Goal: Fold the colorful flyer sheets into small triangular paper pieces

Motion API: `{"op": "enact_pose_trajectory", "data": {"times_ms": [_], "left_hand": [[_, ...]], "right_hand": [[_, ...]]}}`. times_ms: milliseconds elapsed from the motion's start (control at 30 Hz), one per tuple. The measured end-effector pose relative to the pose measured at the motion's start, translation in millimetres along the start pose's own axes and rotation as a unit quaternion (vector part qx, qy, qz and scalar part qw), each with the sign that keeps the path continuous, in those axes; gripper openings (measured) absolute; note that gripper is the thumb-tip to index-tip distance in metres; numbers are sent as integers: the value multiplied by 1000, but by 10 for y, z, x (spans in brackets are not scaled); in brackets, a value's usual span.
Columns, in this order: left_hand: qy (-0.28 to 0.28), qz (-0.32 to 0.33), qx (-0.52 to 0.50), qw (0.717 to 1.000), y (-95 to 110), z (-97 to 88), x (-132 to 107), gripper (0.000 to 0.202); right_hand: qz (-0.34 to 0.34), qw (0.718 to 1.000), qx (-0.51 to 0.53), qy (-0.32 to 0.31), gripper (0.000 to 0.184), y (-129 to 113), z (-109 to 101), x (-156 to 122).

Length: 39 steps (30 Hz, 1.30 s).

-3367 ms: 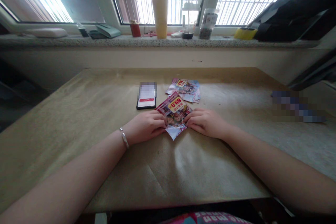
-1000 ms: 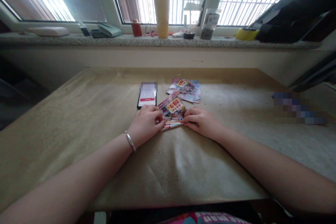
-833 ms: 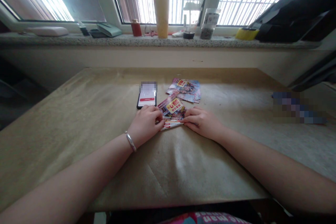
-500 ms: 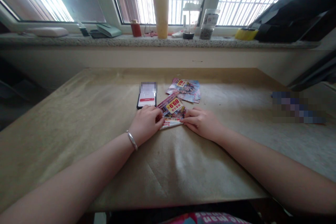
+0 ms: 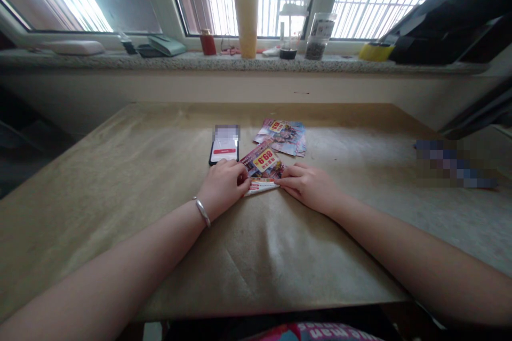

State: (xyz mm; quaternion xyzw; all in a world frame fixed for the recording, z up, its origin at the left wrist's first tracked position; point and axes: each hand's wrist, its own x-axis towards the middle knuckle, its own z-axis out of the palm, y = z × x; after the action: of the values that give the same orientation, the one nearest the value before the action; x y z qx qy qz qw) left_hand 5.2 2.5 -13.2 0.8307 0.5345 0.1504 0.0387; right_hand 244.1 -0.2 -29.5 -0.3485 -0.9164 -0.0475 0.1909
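A printed flyer [image 5: 264, 162] lies in front of me, its near edge folded up into a strip with the white and red side showing. My left hand [image 5: 224, 184], with a silver bangle at the wrist, is closed on the flyer's left end, thumb on the folded strip. At the other end my right hand [image 5: 306, 185] pinches the fold between thumb and fingers. Just behind lies a small pile of similar flyers [image 5: 290, 137], slightly fanned. A phone [image 5: 224, 150] with a lit screen rests beyond my left hand, its lower part close to the fingers.
A tan cloth covers the table [image 5: 172, 133]. Over at the right lies a blurred bluish item [image 5: 452, 165]. Along the windowsill [image 5: 160, 64] stand a tall cup of yellowish drink [image 5: 246, 16], a red container [image 5: 208, 42], a clear jar [image 5: 318, 37] and a black bag [image 5: 444, 26].
Almost nothing differs. Both hands keep their hold on the folded flyer, and my right fingertips have shifted very slightly left along the fold.
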Motion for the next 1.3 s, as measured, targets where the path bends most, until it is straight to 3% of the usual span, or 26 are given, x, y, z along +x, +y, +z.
{"op": "enact_pose_trajectory", "data": {"times_ms": [200,533,733,1300], "left_hand": [[10,7,0,1000,3,-8,-12,15],[-18,126,13,992,-92,-68,-55,22],[-43,166,63,983,-33,-157,-106,32],[-9,163,101,981,18,-88,-105,27]], "right_hand": [[5,1000,4,-2,25,35,19,3],[10,1000,-1,1,23,64,28,-3],[19,1000,3,-4,24,65,13,5],[30,999,-16,0,24,53,10,7]]}}
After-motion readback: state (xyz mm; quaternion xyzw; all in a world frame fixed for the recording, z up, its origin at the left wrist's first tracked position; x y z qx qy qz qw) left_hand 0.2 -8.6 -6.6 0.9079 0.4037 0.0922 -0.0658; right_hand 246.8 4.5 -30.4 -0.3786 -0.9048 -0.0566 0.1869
